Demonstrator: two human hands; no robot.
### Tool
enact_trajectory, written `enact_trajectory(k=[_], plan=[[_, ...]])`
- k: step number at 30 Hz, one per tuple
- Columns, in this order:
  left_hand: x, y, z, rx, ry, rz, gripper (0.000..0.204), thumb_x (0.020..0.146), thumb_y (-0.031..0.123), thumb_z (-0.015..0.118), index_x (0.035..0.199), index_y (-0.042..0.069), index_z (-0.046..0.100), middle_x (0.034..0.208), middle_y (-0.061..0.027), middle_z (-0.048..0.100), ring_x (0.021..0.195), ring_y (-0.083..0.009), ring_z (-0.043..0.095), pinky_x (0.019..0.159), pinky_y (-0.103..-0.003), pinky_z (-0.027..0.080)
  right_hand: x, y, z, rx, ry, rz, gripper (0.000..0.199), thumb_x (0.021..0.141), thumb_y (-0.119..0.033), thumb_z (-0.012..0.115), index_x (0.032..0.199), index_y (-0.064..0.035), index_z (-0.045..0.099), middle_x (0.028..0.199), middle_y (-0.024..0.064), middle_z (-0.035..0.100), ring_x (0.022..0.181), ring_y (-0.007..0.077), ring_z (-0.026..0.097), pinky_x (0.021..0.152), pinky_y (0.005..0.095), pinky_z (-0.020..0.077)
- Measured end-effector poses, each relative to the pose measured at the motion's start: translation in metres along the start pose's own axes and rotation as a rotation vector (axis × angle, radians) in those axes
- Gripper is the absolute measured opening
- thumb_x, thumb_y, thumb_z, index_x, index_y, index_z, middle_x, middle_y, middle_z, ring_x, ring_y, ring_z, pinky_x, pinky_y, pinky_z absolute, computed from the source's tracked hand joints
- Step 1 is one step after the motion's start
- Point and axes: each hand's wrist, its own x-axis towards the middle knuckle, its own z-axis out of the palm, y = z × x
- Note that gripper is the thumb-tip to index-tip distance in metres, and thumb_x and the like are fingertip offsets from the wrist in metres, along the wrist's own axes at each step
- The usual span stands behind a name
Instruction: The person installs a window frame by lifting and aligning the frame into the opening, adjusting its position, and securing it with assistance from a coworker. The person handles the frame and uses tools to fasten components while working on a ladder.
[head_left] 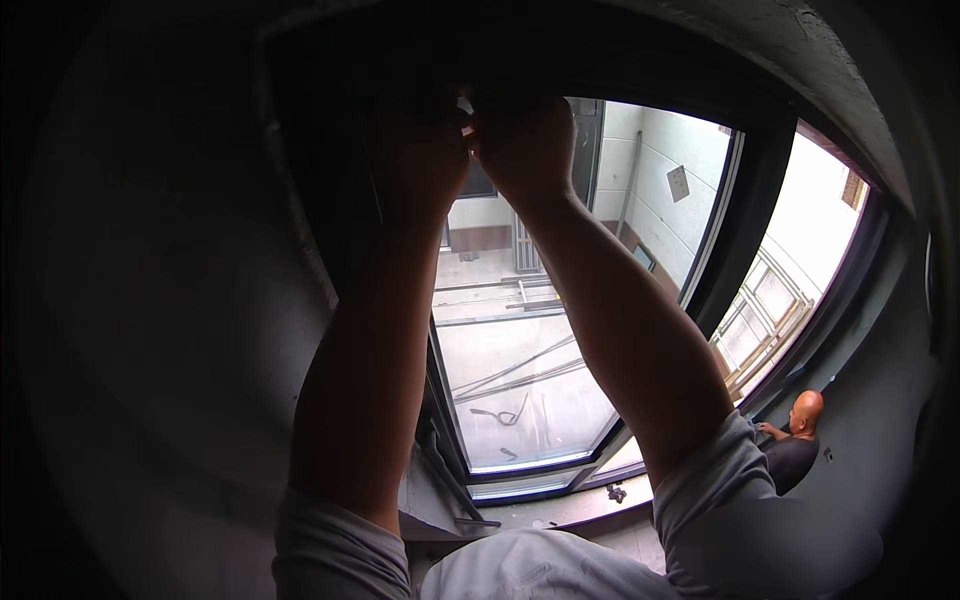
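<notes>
left hand (420, 150), right hand (520, 140) raised together at window frame (745, 200)

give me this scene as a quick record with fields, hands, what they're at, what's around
left hand: raised overhead at the top of the window frame, backlit, grip unclear
right hand: raised beside it, the two close together at the same spot
held thing: too dark to tell
window: large glass pane in a dark frame, bright outside
outside: pale wall, ground with cables
other person: crouched at lower right, by the sill
wall: grey, on the left
</notes>
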Motion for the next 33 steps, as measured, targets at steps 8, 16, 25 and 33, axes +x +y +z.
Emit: enact_trajectory(k=[8, 16, 25, 33], plan=[[-0.007, 0.055, -0.016, -1.358, 0.091, -1.049, 0.022, 0.099, 0.019, 0.050, 0.080, 0.009, 0.057, 0.056, -0.0028, 0.054, 0.044, -0.0125, 0.052, 0.042, -0.027, 0.044, -0.055, 0.021, -0.016, 0.383, -0.035, -0.082, 0.013, 0.084, -0.013, 0.071, 0.093, -0.0092, 0.063, 0.092, 0.0019, 0.066, 0.082, 0.0120, 0.065, 0.065, 0.0279, 0.0539], [-0.002, 0.082, -0.004, -1.496, 0.223, -1.201, 0.036, 0.102, 0.027, 0.038, 0.075, 0.009, 0.053, 0.058, -0.0037, 0.053, 0.046, -0.0158, 0.049, 0.047, -0.029, 0.044, -0.058, 0.027, -0.034, 0.412, -0.212, 0.068, 0.014, 0.087, -0.015, 0.071, 0.096, -0.0053, 0.068, 0.092, 0.0056, 0.068, 0.083, 0.0111, 0.067, 0.067, 0.0273, 0.0546], [-0.025, 0.070, -0.013, -1.871, 0.057, -1.033, 0.040, 0.103, 0.027, 0.031, 0.080, 0.005, 0.055, 0.066, -0.0070, 0.053, 0.061, -0.0204, 0.054, 0.071, -0.040, 0.051, -0.055, 0.014, -0.033, 0.038, -0.276, -0.175, 0.016, 0.089, -0.015, 0.067, 0.103, -0.0058, 0.069, 0.088, 0.0069, 0.070, 0.083, 0.0165, 0.069, 0.071, 0.0272, 0.0573], [-0.034, 0.043, 0.008, -1.885, -0.048, -0.837, 0.031, 0.102, 0.023, 0.033, 0.093, 0.006, 0.057, 0.081, -0.0105, 0.061, 0.085, -0.0222, 0.063, 0.088, -0.042, 0.051, -0.053, -0.001, -0.054, 0.138, -0.265, 0.050, 0.026, 0.089, -0.022, 0.065, 0.111, -0.0086, 0.069, 0.088, 0.0140, 0.071, 0.078, 0.0240, 0.071, 0.067, 0.0350, 0.0565]])
